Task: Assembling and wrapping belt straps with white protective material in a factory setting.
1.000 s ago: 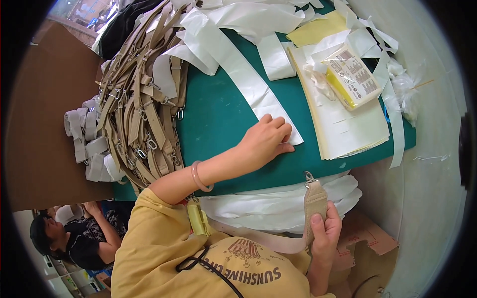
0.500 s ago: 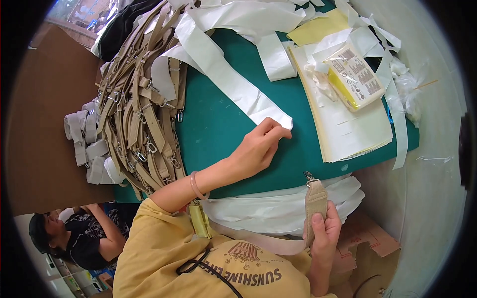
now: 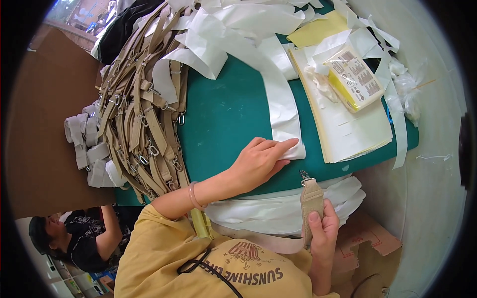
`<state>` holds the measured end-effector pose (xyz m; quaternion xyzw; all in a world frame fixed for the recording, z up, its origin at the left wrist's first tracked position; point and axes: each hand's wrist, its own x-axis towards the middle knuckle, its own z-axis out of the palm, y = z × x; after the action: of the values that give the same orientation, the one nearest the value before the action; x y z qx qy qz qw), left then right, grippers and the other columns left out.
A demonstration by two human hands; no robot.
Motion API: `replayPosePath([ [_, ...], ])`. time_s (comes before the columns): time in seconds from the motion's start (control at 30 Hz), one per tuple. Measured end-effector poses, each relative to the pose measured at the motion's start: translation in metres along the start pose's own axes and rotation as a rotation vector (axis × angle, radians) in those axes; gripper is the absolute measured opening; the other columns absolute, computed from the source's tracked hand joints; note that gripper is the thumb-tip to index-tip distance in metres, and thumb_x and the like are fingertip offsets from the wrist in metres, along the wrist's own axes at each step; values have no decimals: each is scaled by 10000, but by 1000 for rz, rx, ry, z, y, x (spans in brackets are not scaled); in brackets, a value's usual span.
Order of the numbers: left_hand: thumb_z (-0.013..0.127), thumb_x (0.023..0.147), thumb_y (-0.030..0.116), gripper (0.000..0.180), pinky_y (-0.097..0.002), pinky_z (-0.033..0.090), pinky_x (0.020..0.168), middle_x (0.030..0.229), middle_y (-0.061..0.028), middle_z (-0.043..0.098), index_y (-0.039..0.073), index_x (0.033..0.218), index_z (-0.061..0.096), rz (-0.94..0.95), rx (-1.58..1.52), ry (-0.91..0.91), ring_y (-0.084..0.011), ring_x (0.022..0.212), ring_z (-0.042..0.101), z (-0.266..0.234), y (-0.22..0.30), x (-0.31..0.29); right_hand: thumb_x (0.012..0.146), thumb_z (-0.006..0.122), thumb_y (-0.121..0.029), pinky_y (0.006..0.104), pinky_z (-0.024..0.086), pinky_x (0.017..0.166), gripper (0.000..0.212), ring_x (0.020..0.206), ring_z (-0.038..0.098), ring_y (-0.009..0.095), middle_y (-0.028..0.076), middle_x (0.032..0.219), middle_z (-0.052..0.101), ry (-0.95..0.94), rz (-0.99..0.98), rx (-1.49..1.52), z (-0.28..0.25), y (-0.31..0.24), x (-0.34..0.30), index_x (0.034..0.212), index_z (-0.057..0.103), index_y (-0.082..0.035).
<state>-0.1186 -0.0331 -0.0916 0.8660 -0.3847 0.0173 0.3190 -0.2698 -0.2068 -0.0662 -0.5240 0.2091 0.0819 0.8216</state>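
I see the left hand (image 3: 261, 161) at the near end of a white strip (image 3: 284, 111), index finger laid on it and thumb by its lower edge — whether this grip pinches the material, I cannot tell. The strip lies on the green bench (image 3: 228, 114), running back toward more white strips at the far side. The right hand (image 3: 324, 228) has a narrow grip, closed on a beige strap (image 3: 313, 203) in front of the bench's near edge, its metal clasp (image 3: 305, 176) pointing up. To the left I make out a pile of beige straps (image 3: 144, 114); to the right, a wrapped packet (image 3: 355, 82) on a paper stack (image 3: 343, 134).
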Motion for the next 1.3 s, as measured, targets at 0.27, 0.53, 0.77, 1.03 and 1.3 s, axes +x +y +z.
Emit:
replayPosePath([
  [0.27,696,785,40,253,-332,496,736,946,-53,684,83,1027,640,-107,-193,-199,-216,841,645,-4,9,-13,932,585,-194,169,357,544,185,639,433,2,-44,748,527,27,-34,9,1,0,-2,946,516,-22],
  [0.53,718,763,32,141,-296,547,693,978,-80,678,31,894,665,-28,-276,-83,-211,819,665,0,5,-21,915,545,-114,204,430,518,125,573,519,49,18,734,579,-38,86,30,-6,3,-13,974,524,-6],
  [0.77,716,741,-6,128,-293,556,666,955,-73,673,15,850,654,-105,-284,-122,-208,788,669,0,8,-25,917,541,-107,213,425,525,102,583,492,33,-11,711,550,-95,-24,-268,4,15,-10,929,538,-6],
  [1.03,645,796,43,115,-346,546,698,985,-82,661,5,901,669,13,-199,-174,-251,817,650,-8,19,-22,902,516,-103,233,468,579,289,608,566,98,56,804,608,1,71,-24,-4,21,-15,1158,504,31],
  [1.3,675,803,30,98,-316,532,689,943,-113,674,-11,891,687,-311,-319,-414,-233,788,662,-21,28,-1,882,496,-89,266,502,712,406,749,640,162,97,879,639,-74,-55,25,1,20,-27,1256,421,51],
])
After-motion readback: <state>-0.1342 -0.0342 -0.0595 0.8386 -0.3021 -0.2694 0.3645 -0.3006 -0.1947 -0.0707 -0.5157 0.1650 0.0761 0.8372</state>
